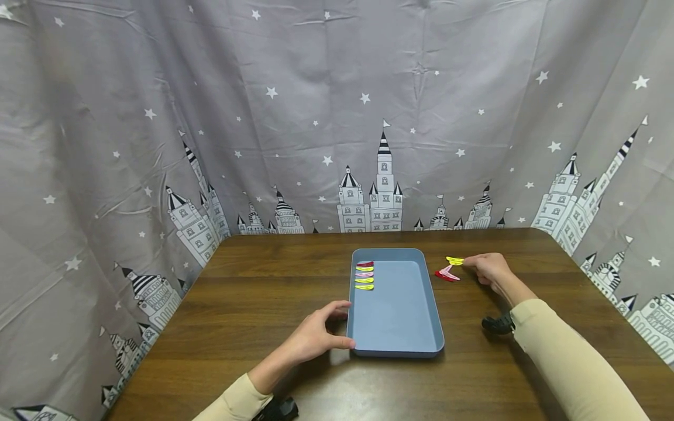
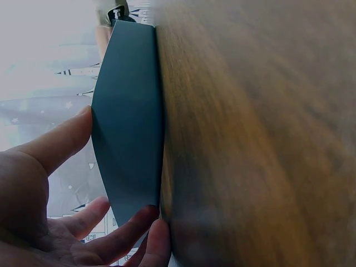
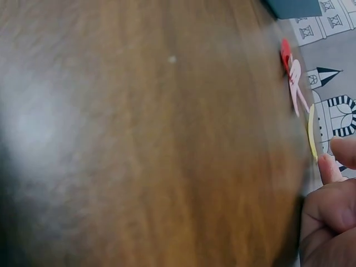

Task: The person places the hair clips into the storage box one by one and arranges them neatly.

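Observation:
A blue-grey tray (image 1: 397, 316) lies on the table, with several snap hair clips (image 1: 364, 275) in a column inside its upper left: red, yellow and pink. My left hand (image 1: 316, 334) rests against the tray's left side, its thumb at the rim and its other fingers spread along the outer wall. Right of the tray, my right hand (image 1: 488, 270) pinches the end of a yellow hair clip (image 1: 454, 261) between thumb and index finger. Close beside it lie a pink hair clip (image 1: 449, 272) and a red hair clip (image 1: 444, 276), overlapping each other.
The brown wooden table (image 1: 274, 275) reaches back to a grey curtain (image 1: 295, 146) printed with castles and stars. A black wrist strap (image 1: 497, 324) sits at my right sleeve.

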`<state>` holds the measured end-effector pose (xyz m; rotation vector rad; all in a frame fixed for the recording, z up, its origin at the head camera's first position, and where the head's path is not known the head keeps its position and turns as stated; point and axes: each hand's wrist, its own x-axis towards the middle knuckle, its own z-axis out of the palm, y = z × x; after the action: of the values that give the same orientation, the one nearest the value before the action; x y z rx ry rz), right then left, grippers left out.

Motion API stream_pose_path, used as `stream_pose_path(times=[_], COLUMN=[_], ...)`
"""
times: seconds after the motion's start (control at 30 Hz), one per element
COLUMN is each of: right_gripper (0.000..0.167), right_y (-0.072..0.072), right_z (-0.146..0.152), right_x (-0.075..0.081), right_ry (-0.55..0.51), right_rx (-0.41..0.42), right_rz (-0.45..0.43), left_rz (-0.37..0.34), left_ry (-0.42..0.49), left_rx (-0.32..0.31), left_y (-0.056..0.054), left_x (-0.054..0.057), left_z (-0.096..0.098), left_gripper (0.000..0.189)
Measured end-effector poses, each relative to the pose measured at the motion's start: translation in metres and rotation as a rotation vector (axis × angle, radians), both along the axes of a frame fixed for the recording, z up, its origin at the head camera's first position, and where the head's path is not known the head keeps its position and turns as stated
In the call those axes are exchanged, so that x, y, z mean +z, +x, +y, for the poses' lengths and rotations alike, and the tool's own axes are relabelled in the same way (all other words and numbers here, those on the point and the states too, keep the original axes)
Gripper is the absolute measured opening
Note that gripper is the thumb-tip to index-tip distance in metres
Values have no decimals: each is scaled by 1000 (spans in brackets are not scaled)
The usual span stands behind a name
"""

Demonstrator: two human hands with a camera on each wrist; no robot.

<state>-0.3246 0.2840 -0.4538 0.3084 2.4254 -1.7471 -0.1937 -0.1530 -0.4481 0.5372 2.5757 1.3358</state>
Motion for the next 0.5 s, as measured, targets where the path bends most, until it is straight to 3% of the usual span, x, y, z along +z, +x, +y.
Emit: stream_pose_path(times=[0.37,0.5], right_gripper=[18,24], right_y=[0,1], right_z=[2,0], right_x=[-6,-5], right_ry=[42,40], right_rx=[-40,-40], right_rz=[13,20], left_rz=[3,2], left_ry=[-11,-11], left_rx=[-7,-8], left_y=[0,1], left_x=[1,1], left_z=[0,0], left_gripper=[79,79])
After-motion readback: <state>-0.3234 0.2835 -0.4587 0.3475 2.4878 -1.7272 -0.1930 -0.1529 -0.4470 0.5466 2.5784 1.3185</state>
